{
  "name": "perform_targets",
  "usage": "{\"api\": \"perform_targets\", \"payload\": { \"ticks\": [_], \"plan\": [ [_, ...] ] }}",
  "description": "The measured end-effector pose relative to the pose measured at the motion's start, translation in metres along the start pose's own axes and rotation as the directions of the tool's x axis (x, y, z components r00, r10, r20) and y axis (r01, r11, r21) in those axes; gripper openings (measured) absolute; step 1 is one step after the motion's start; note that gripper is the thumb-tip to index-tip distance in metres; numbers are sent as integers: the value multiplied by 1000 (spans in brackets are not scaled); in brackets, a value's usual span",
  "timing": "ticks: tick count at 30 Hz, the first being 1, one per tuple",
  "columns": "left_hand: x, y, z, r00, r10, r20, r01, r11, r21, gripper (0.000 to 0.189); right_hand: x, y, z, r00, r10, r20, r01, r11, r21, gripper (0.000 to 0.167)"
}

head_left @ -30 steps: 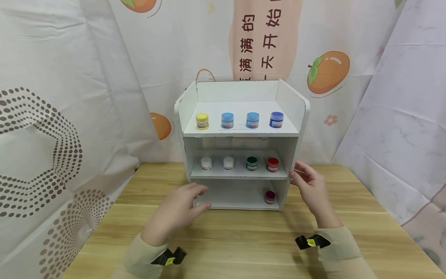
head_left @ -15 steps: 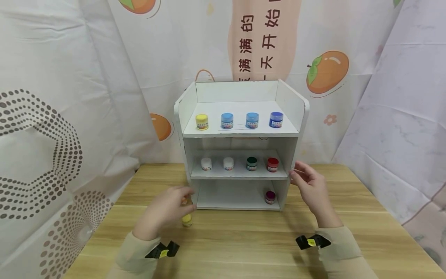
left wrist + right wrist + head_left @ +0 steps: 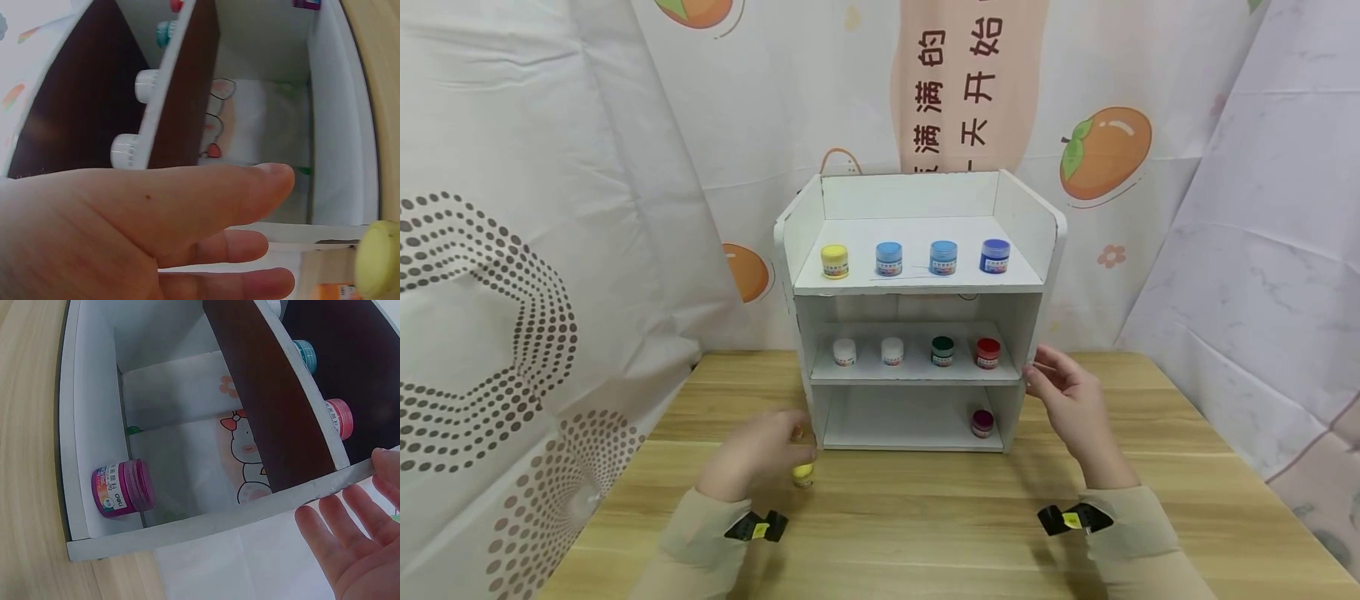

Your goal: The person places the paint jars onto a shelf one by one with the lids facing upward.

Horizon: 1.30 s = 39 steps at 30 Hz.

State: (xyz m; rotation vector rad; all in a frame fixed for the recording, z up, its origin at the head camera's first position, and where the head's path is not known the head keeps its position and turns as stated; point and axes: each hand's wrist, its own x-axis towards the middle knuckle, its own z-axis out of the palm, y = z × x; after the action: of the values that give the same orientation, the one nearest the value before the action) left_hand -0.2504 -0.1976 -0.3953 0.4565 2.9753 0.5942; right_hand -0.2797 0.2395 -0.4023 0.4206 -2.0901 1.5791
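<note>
My left hand [image 3: 760, 454], blurred in the head view, is low beside the shelf's left side. In the left wrist view its thumb and fingers [image 3: 244, 247] are extended with nothing between them. Close to it on the table stands a yellow paint jar [image 3: 803, 475], with an orange jar [image 3: 337, 292] partly hidden behind the hand. My right hand [image 3: 1071, 400] rests at the front edge of the right side panel of the white shelf [image 3: 917, 292]. Its thumb touches that edge, and its fairly straight fingers [image 3: 340, 528] lie along the outer side.
The top shelf bears a yellow jar [image 3: 835, 262], two light blue jars [image 3: 890, 260] and a dark blue jar [image 3: 995, 257]. On the middle level are two white jars [image 3: 845, 352], a green jar [image 3: 942, 352] and a red jar [image 3: 988, 353]. A purple-red jar [image 3: 122, 487] sits bottom right.
My left hand has drawn back left from the bottom level's opening to the jars beside the shelf, exposing the yellow one. My right hand has stayed in place.
</note>
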Motion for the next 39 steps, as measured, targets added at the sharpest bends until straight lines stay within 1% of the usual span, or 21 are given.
{"api": "perform_targets", "payload": {
  "ticks": [5,10,13,15,17,24,27,35,39],
  "plan": [
    [5,-6,8,1000,-1,31,1,1000,-1,29,0,0,0,1000,-5,1,5,1000,-1,41],
    [7,-9,12,998,-17,67,18,1000,-2,27,0,0,0,1000,-6,0,6,1000,2,41],
    [6,-10,13,996,-26,90,26,1000,7,30,0,-1,0,1000,-10,1,10,1000,8,41],
    [6,-10,14,995,-22,95,20,1000,22,34,0,-1,0,1000,-12,1,12,1000,10,40],
    [6,-11,15,994,-22,104,19,999,29,34,0,-1,0,1000,-12,1,12,1000,12,40],
    [6,-10,17,993,-22,115,20,1000,21,23,0,-2,0,1000,-2,2,2,1000,12,40],
    [6,-9,18,992,-23,122,21,1000,19,24,-1,-2,0,1000,1,2,-1,1000,9,41],
    [9,-13,20,992,-40,119,40,999,3,24,-1,-3,1,1000,3,3,-3,1000,20,41],
    [10,-15,22,993,-42,113,41,999,14,23,-1,-3,0,1000,1,3,-2,1000,21,40]
  ]
}}
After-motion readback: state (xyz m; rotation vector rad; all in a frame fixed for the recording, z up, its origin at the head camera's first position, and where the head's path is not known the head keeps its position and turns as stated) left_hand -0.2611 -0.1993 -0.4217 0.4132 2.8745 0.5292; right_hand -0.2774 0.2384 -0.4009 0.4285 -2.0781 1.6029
